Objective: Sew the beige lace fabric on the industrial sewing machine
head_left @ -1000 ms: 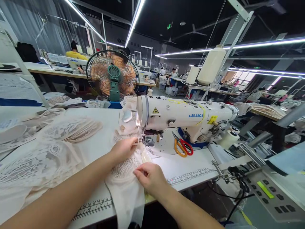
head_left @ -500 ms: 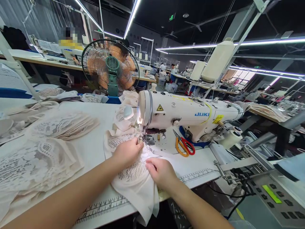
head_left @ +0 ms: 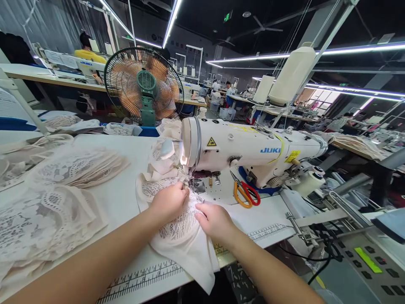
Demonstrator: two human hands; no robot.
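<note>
the left hand pinches the lace fabric near the sewing machine head, seemingly for close control; the right hand pinches its edge, likely keeping it flat.

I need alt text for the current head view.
A person's bare left hand and right hand hold cream lace fabric at the needle end of a white JUKI sewing machine. Metal scissors with orange and red handles lie near it; cream lace pieces are stacked at left.

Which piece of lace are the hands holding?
The lace piece with a corner hanging off the table, gripped by the left hand and right hand; the stacked lace pieces lie to the left.
</note>
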